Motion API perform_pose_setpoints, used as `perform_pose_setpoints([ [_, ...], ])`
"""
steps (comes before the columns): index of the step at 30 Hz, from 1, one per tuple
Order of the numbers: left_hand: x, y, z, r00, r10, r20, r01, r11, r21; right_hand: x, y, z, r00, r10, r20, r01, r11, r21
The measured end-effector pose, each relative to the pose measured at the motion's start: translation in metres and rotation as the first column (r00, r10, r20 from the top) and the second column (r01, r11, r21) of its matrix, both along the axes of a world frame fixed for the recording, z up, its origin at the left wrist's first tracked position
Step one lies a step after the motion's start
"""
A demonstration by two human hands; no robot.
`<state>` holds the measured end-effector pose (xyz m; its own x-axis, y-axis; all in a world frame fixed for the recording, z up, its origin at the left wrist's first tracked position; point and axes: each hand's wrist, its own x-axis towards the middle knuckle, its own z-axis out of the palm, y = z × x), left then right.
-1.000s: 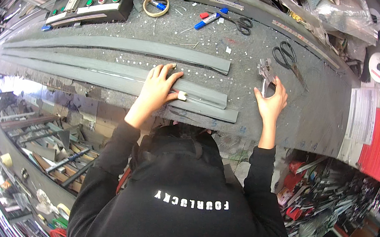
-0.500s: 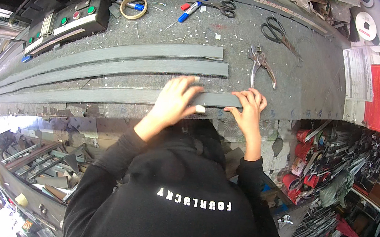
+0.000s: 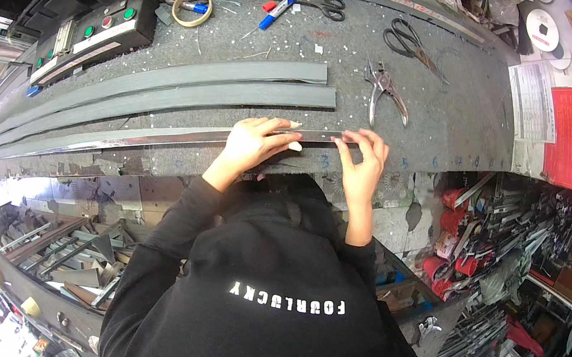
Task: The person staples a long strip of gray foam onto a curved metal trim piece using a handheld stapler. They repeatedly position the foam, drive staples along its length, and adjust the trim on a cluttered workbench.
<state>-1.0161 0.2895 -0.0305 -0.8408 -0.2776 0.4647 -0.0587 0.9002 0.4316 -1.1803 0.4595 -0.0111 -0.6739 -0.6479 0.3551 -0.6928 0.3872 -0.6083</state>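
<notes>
**Grey strip (image 3: 154, 135) held near its right end**

I see it slanting from the frame's left up to centre. The left hand (image 3: 250, 146) grips it; the right hand (image 3: 365, 161), fingers narrowed, pinches nearest that end (pliers (image 3: 381, 83) lie above).

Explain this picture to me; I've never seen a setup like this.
There is no robot here: these are a person's own bare hands. A wide fisheye camera on the head looks down, so straight edges bend near the rim. The left hand and right hand hold a long strip between thumb and fingers, the right one near its end. On the grey workbench beyond lie two more grey strips, metal pliers, two pairs of scissors, a marker and a tape roll.
</notes>
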Motion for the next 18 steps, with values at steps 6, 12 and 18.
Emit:
perform_pose_setpoints([
  [6, -0.003, -0.003, -0.004, 1.0, -0.006, -0.028, 0.006, 1.0, 0.0, 0.008, 0.008, 0.002, 0.998, -0.013, 0.069, 0.021, 0.994, -0.11],
  [12, -0.001, 0.006, 0.001, 1.0, 0.022, -0.016, -0.022, 1.0, 0.002, 0.009, 0.016, -0.001, 0.662, 0.17, 0.73, -0.03, 0.979, -0.202],
  [18, -0.007, 0.017, 0.022, 0.983, 0.14, 0.12, -0.17, 0.941, 0.292, 0.016, 0.016, 0.004, 0.191, 0.214, 0.958, 0.025, 0.975, -0.222],
])
